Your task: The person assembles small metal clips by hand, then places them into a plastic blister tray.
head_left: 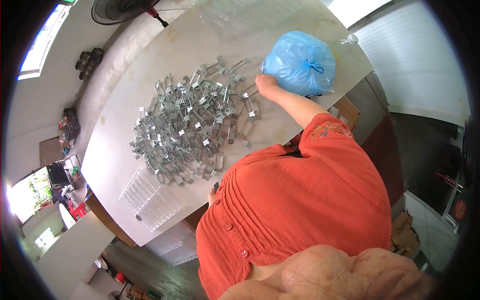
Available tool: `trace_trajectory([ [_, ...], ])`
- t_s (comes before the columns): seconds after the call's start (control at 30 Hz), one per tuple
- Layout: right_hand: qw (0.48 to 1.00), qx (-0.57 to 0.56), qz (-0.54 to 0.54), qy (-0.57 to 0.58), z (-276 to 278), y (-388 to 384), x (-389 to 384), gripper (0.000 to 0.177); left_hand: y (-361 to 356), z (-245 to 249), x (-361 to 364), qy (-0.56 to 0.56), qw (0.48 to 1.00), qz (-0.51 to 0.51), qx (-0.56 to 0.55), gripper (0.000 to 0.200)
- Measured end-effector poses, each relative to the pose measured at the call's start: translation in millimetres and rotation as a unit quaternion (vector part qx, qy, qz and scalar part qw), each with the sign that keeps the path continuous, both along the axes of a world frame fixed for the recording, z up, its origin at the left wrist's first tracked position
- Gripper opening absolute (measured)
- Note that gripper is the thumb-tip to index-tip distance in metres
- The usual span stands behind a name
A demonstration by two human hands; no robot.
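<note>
A large heap of metal clips or brackets (185, 120) with thin wire-like arms lies on the pale table (115, 190). My right hand (266, 86) is closed at the heap's right side, beside a tied blue plastic bag (300, 62). A thin metal strip runs to its fingers; what exactly they hold is too small to make out. At the table's near edge, my left hand (211, 196) is mostly hidden by the red shirt (290, 200). A small dark piece (216, 186) shows at its fingertips.
Clear plastic trays lie at the table's near left (150, 197) and far side (240, 17). Another tray (172, 245) is below the table edge. A white-capped item (352, 39) stands at the right corner, a fan (120, 10) beyond the table, and a cardboard box (345, 112) at right.
</note>
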State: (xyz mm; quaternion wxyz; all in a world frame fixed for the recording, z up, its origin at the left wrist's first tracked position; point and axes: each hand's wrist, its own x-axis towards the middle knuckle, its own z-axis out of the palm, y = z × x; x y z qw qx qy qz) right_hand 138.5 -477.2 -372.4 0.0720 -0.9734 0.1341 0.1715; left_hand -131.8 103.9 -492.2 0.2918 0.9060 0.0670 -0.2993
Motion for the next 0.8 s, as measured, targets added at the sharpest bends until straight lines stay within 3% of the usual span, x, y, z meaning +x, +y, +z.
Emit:
trace_trajectory([
  [0.2, 0.999, 0.015, 0.023, 0.045, 2.1, -3.1, -3.3, 0.019, -6.0, 6.6, -2.7, 0.005, 1.000, 0.003, 0.005, 0.024],
  [0.47, 0.997, 0.055, 0.049, -0.001, 13.2, -5.2, -9.3, 0.023, -25.9, 37.5, 4.2, -0.010, 1.000, 0.010, -0.003, 0.024],
  [0.6, 0.989, 0.128, -0.002, -0.078, 43.7, 10.6, -20.9, 0.023, -59.4, 96.9, 30.6, -0.037, 0.999, 0.033, -0.023, 0.024],
  [0.7, 0.967, 0.235, 0.023, -0.094, 54.1, 44.2, -36.8, 0.023, -96.9, 157.0, 69.2, -0.031, 0.989, 0.084, -0.120, 0.024],
  [0.73, 0.953, 0.293, 0.047, -0.066, 64.5, 59.5, -44.8, 0.024, -106.1, 167.4, 81.7, 0.007, 0.969, 0.122, -0.215, 0.023],
  [0.8, 0.921, 0.376, 0.102, -0.017, 77.4, 98.3, -60.1, 0.025, -150.4, 224.8, 111.0, 0.045, 0.964, 0.125, -0.230, 0.024],
])
